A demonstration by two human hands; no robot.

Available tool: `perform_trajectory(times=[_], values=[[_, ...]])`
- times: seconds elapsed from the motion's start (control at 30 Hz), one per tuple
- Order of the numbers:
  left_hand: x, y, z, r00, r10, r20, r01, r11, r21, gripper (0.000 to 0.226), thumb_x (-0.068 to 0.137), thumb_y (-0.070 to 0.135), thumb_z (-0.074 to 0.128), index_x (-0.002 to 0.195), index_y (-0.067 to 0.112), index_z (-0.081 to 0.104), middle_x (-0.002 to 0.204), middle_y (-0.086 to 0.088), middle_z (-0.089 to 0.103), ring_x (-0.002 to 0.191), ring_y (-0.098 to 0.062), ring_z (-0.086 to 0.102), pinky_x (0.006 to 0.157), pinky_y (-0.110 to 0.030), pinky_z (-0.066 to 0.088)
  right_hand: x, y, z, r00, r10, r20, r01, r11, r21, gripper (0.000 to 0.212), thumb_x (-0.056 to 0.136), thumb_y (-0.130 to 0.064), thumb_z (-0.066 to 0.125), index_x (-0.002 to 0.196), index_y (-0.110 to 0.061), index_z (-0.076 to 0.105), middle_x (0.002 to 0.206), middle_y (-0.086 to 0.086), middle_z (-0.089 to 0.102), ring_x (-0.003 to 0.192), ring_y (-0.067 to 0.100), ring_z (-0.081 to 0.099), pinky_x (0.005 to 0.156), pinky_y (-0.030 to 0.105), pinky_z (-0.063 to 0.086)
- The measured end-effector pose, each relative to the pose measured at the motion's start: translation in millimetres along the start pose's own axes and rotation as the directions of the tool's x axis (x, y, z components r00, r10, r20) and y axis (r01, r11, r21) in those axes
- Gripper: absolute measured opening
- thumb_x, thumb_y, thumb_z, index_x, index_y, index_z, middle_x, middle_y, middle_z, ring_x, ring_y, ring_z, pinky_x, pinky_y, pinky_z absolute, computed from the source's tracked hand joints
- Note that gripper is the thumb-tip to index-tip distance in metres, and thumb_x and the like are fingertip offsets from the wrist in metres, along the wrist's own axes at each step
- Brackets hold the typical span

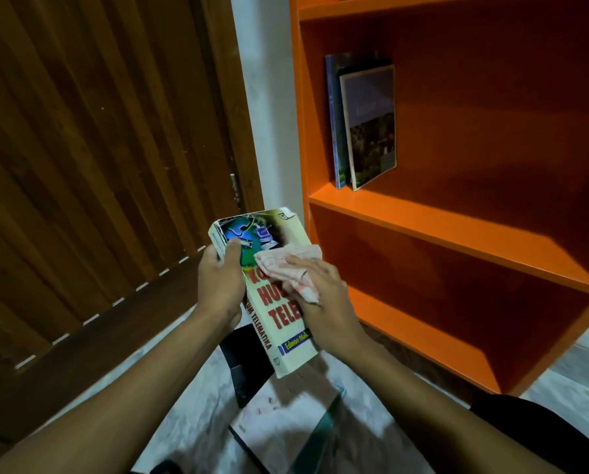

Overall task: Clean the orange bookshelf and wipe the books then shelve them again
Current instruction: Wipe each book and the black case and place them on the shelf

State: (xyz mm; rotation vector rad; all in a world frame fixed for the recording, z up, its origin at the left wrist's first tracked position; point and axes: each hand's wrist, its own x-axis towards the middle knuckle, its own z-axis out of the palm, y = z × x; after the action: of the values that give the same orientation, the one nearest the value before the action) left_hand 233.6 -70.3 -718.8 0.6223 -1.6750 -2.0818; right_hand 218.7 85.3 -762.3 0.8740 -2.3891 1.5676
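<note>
My left hand (219, 278) grips a thick cream-coloured book (276, 323) with red title letters by its spine, tilted in front of me. My right hand (323, 299) presses a pale pink checked cloth (294, 265) flat against the book's front cover. The orange bookshelf (457, 230) stands to the right. Two thin books (364, 124) lean upright at the left end of its middle shelf. The lower compartment holds nothing that I can see.
On the pale floor below my hands lie a dark book (245, 364) and a light-covered book (286, 415). A brown slatted wooden door (91, 165) fills the left. A strip of white wall (269, 97) separates door and shelf.
</note>
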Motion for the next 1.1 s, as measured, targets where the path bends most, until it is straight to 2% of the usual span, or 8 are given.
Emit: perform_trajectory(times=[0.1, 0.17, 0.23, 0.37, 0.53, 0.73, 0.9, 1.1], values=[[-1.9, 5.8, -9.3, 0.998, 0.030, 0.056, -0.032, 0.999, 0.035, 0.023, 0.105, 0.029, 0.047, 0.118, 0.012, 0.054, 0.097, -0.012, 0.076, 0.074, -0.023, 0.076, 0.061, -0.035, 0.063, 12.3, -11.7, -23.3, 0.957, 0.264, -0.118, -0.195, 0.891, 0.410, 0.023, 0.100, -0.043, 0.048, 0.101, -0.028, 0.066, 0.098, 0.007, 0.073, 0.088, 0.018, 0.072, 0.075, 0.035, 0.060], [-4.0, 7.7, -17.0, 0.996, 0.026, 0.088, -0.034, 0.996, 0.088, 0.024, 0.104, 0.033, 0.048, 0.120, 0.015, 0.054, 0.097, -0.012, 0.077, 0.078, -0.027, 0.077, 0.065, -0.039, 0.064, 22.3, -4.2, -37.8, 0.861, 0.466, -0.205, -0.294, 0.783, 0.547, 0.029, 0.099, -0.050, 0.048, 0.097, -0.027, 0.066, 0.102, 0.015, 0.072, 0.099, 0.036, 0.069, 0.086, 0.053, 0.058], [-7.2, 6.7, -24.3, 0.993, 0.019, 0.120, -0.037, 0.988, 0.148, 0.024, 0.104, 0.035, 0.047, 0.118, 0.017, 0.055, 0.096, -0.011, 0.077, 0.079, -0.029, 0.077, 0.068, -0.043, 0.063, 30.6, 3.3, -46.7, 0.813, 0.535, -0.230, -0.283, 0.709, 0.646, 0.025, 0.100, -0.047, 0.048, 0.102, -0.030, 0.065, 0.111, 0.006, 0.072, 0.107, 0.028, 0.068, 0.094, 0.057, 0.054], [-18.9, 0.6, -33.2, 0.978, -0.009, 0.208, -0.037, 0.976, 0.214, 0.029, 0.103, 0.037, 0.047, 0.123, 0.017, 0.055, 0.100, -0.014, 0.076, 0.081, -0.033, 0.076, 0.076, -0.051, 0.061, 33.2, 9.2, -49.5, 0.904, 0.205, -0.375, -0.114, 0.962, 0.250, 0.034, 0.101, -0.054, 0.041, 0.129, -0.041, 0.056, 0.135, -0.010, 0.060, 0.125, 0.009, 0.056, 0.108, 0.042, 0.046], [-27.8, -1.6, -34.6, 0.963, -0.031, 0.268, -0.020, 0.982, 0.187, 0.030, 0.103, 0.036, 0.047, 0.124, 0.016, 0.056, 0.097, -0.015, 0.076, 0.073, -0.027, 0.075, 0.056, -0.032, 0.060, 22.9, 15.0, -13.1, 0.997, -0.078, -0.005, 0.075, 0.974, -0.213, 0.057, 0.099, -0.024, 0.057, 0.149, -0.039, 0.034, 0.155, -0.027, 0.018, 0.148, -0.007, 0.001, 0.124, 0.044, 0.010], [-13.0, 7.8, -46.8, 0.988, -0.071, 0.139, 0.068, 0.997, 0.028, 0.028, 0.105, 0.035, 0.046, 0.119, 0.015, 0.059, 0.103, -0.021, 0.074, 0.083, -0.033, 0.075, 0.075, -0.046, 0.061, 1.2, 7.7, 9.1, 0.975, -0.138, 0.174, 0.151, 0.986, -0.064, 0.059, 0.093, -0.066, 0.040, 0.144, -0.037, 0.039, 0.155, -0.018, 0.030, 0.148, 0.002, 0.019, 0.124, 0.037, 0.016], [6.6, 19.9, -58.2, 0.996, -0.068, -0.050, 0.063, 0.994, -0.094, 0.032, 0.104, 0.036, 0.047, 0.120, 0.012, 0.060, 0.102, -0.014, 0.077, 0.089, -0.030, 0.076, 0.086, -0.052, 0.059, -20.9, 17.4, 19.0, 0.938, -0.244, 0.247, 0.242, 0.970, 0.038, 0.038, 0.098, -0.027, 0.048, 0.132, -0.019, 0.063, 0.142, -0.007, 0.056, 0.135, 0.007, 0.048, 0.111, 0.040, 0.042], [14.2, 30.9, -77.2, 0.994, 0.017, -0.109, -0.020, 0.999, -0.026, 0.034, 0.104, 0.039, 0.046, 0.125, 0.015, 0.057, 0.108, -0.012, 0.075, 0.091, -0.027, 0.076, 0.078, -0.044, 0.062, -29.3, 14.5, 14.0, 0.878, -0.114, 0.465, 0.108, 0.993, 0.041, 0.024, 0.104, -0.029, 0.047, 0.119, -0.021, 0.063, 0.126, -0.008, 0.067, 0.116, 0.004, 0.061, 0.095, 0.035, 0.053]])
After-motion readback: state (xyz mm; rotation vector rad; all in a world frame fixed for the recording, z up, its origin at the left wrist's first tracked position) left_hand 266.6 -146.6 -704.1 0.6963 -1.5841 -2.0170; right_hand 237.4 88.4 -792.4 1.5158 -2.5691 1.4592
